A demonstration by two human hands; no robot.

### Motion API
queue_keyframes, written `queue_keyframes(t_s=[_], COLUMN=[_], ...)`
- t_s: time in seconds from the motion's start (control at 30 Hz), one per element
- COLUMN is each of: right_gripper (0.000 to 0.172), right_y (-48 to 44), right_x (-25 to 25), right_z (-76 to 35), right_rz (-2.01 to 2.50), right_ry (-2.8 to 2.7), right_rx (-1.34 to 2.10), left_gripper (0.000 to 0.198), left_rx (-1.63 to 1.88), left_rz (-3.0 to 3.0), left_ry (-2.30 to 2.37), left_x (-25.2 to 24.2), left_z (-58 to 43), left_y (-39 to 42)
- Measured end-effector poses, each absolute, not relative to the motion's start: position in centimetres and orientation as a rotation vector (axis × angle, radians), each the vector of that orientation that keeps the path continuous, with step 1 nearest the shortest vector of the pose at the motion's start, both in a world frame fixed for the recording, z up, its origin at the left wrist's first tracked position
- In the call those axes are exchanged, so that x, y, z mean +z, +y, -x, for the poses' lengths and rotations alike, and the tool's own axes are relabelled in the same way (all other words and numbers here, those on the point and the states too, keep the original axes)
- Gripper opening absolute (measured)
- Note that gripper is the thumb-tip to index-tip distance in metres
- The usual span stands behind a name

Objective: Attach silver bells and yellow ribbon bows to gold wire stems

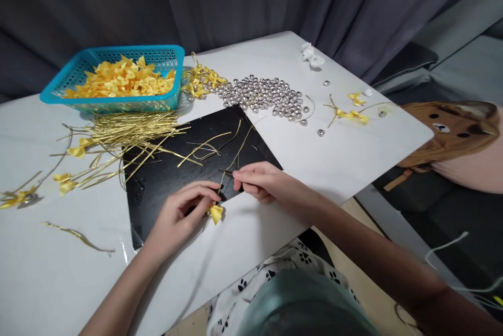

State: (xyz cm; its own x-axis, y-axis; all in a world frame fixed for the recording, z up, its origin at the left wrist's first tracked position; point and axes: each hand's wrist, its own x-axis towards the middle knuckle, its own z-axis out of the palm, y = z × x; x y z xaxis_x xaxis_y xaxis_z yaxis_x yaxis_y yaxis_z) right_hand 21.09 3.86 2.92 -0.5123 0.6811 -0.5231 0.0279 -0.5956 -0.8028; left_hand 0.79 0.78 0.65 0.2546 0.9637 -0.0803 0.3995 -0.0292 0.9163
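Note:
My left hand (181, 214) pinches a small yellow ribbon bow (216, 214) at the near edge of a black mat (165, 181). Just to its right, my right hand (259, 181) is closed on a thin gold wire tie (236, 160) that runs up across the mat from the bow. Both hands rest low over the white table (353, 152), fingertips a few centimetres apart.
A blue basket (118, 78) of yellow bows stands at the back left, with a heap of gold ties (126, 134) in front of it. Silver beads (263, 96) lie in a pile at the back centre. Finished bows (351, 110) lie right and far left. Dark curtain behind.

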Motion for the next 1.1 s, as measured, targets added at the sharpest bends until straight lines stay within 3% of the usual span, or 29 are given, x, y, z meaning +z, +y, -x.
queue_keyframes(t_s=[0.13,0.4,0.63,0.8,1.1], right_gripper=[0.027,0.030,0.037,0.030,0.031], right_y=[4.0,5.5,6.1,3.1,1.9], right_x=[3.4,2.9,4.8,4.5,1.5], right_z=[-21.0,-24.4,-28.9,-25.3,-22.2], right_rz=[1.252,1.403,1.722,1.393,1.283], right_ry=[-1.129,-1.393,-1.772,-1.816,-1.868], right_rx=[2.147,2.084,1.631,1.945,2.032], left_gripper=[0.025,0.018,0.024,0.026,0.032], left_rx=[0.640,0.723,0.715,0.719,0.712], left_rz=[-1.669,-1.613,-1.577,-1.584,-1.594], left_ry=[1.254,1.271,1.188,1.175,1.127], left_x=[1.1,1.1,0.8,0.8,0.4], left_z=[-0.6,-0.7,-0.6,-0.4,-0.3], left_y=[0.9,0.7,0.4,0.3,0.4])
